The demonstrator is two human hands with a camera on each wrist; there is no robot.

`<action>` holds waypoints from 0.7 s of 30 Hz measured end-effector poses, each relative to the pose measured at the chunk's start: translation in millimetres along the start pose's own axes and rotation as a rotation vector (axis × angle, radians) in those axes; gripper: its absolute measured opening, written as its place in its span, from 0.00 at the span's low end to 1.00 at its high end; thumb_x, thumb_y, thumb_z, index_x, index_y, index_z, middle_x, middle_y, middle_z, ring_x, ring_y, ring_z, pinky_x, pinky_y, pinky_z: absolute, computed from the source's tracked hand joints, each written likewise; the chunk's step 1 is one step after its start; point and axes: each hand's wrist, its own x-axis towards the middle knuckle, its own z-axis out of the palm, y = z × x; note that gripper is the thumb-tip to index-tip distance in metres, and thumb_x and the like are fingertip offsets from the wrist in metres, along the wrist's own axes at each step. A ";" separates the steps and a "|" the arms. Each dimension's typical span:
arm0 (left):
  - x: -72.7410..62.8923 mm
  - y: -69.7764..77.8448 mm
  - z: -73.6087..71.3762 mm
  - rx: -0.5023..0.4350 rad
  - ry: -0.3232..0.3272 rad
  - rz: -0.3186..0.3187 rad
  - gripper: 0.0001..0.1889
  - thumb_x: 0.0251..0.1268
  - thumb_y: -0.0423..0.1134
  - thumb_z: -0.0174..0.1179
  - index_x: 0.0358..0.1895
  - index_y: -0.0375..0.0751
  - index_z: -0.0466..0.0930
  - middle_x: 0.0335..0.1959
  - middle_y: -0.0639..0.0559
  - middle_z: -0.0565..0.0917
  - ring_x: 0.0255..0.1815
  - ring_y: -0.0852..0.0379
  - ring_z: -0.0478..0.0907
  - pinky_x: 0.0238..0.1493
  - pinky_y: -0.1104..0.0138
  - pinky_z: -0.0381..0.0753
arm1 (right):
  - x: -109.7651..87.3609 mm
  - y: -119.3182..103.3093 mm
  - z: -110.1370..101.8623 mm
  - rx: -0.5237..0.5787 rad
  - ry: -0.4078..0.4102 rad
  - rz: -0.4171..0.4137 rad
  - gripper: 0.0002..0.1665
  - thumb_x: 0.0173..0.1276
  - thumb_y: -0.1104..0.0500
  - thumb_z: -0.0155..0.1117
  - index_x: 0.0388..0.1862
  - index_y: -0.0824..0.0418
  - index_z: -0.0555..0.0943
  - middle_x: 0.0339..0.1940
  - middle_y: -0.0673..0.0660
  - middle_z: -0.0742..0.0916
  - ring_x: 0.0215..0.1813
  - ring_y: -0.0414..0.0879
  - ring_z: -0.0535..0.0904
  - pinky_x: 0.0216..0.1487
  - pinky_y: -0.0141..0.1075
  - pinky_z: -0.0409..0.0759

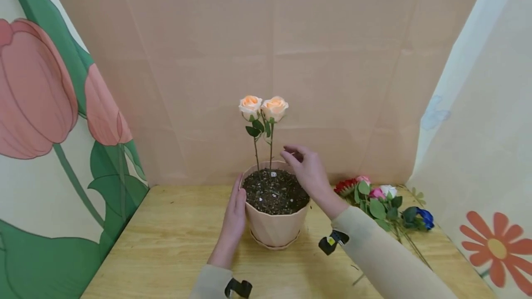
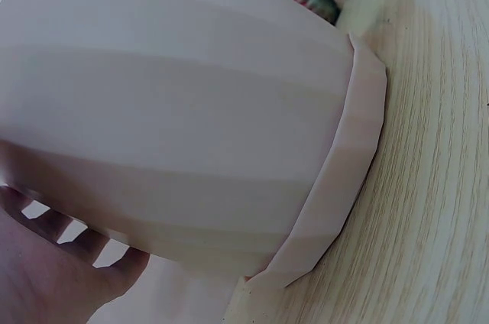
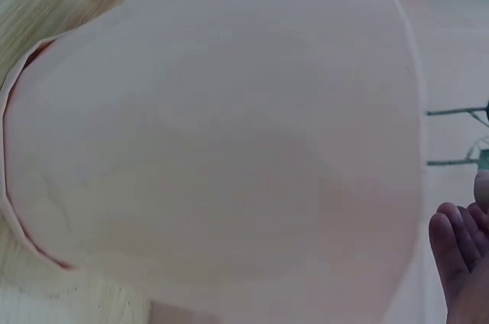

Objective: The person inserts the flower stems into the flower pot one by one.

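Note:
A pale pink flowerpot [image 1: 272, 227] full of dark soil [image 1: 278, 197] stands on its saucer [image 2: 348, 148]. Two peach roses, a left one [image 1: 250, 106] and a right one [image 1: 275, 108], rise upright from the soil near the back rim. Fingers extended, my left hand [image 1: 234, 213] rests along the pot's left side; the left wrist view shows its fingers spread against the wall. Above the right rim, my right hand [image 1: 309, 172] hovers with loosely bent fingers, just right of the rose stems and apart from them. Nothing shows between its fingers.
On the wooden table [image 1: 183, 243], right of the pot, lies a pile of artificial flowers: a red bloom [image 1: 346, 186], pink ones, a white one [image 1: 389, 191] and a blue one [image 1: 426, 218]. My right forearm partly covers their stems. A pinkish backdrop [image 1: 199, 82] hangs behind.

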 end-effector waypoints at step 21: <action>2.6 0.1 -1.1 -0.013 -0.016 0.012 0.30 0.97 0.53 0.34 0.93 0.57 0.50 0.92 0.52 0.52 0.91 0.43 0.47 0.89 0.41 0.45 | -34.5 35.7 -93.1 -0.134 -0.021 0.098 0.29 0.85 0.42 0.66 0.72 0.59 0.85 0.51 0.59 0.93 0.49 0.54 0.90 0.39 0.29 0.85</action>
